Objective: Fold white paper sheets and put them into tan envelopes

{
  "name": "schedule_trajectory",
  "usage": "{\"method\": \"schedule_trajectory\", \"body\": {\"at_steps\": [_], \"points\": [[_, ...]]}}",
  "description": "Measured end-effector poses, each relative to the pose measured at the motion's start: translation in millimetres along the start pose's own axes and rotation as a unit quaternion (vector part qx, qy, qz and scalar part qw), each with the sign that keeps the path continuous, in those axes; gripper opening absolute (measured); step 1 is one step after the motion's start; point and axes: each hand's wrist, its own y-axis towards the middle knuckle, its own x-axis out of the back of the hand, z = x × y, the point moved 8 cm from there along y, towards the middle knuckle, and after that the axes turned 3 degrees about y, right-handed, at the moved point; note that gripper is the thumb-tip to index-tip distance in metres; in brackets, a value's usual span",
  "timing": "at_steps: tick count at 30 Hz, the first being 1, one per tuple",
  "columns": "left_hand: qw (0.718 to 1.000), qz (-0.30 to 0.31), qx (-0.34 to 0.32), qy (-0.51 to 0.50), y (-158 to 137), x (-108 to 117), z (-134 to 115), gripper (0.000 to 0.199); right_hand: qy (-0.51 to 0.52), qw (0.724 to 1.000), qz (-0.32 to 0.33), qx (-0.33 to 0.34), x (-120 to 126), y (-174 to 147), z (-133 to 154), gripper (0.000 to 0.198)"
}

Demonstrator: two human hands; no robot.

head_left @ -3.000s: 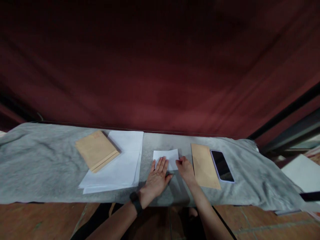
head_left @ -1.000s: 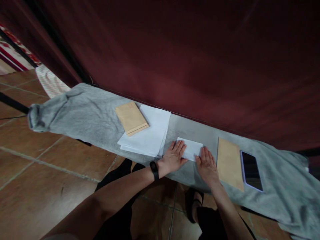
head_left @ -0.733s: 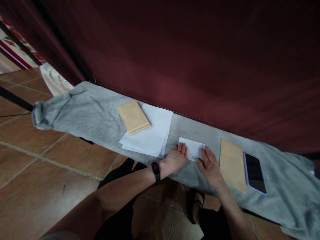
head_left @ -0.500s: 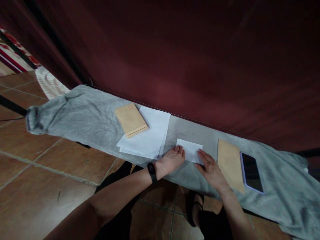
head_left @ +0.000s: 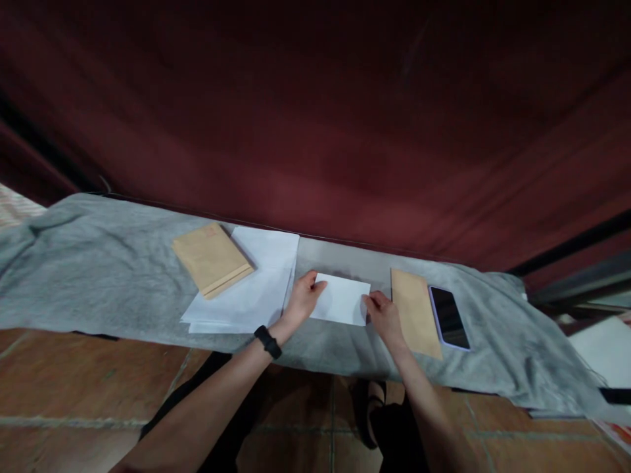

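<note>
A small white folded paper is pinched at both its short ends, just over the grey cloth. My left hand, with a black band on the wrist, grips its left end between thumb and fingers. On the opposite end, my right hand has thumb and fingers closed on the edge. Left of my left hand lie larger white sheets, partly under a stack of brown envelopes. A single brown envelope rests flat just right of my right hand.
A phone with a purple edge lies beside the single envelope. The narrow bench is covered with a grey cloth. Behind it hangs a dark red curtain. Below are brown floor tiles.
My hands have gone from lying on the folded paper to pinching its two ends, and it seems slightly lifted. The camera view has turned to the right.
</note>
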Motion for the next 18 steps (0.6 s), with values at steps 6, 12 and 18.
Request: {"method": "schedule_trajectory", "body": {"at_steps": [6,12,18], "points": [[0.972,0.015,-0.020,0.234,-4,-12,0,0.047,-0.281,0.960,-0.005,0.008,-15,-6,1,0.020],[0.892,0.013,-0.176,0.416,-33,-32,-25,0.047,-0.313,0.947,-0.041,0.063,-16,-12,17,0.028],[0.845,0.124,-0.278,0.440,-81,-80,-15,0.060,-0.192,0.960,0.070,0.192,-59,-41,37,0.052]]}}
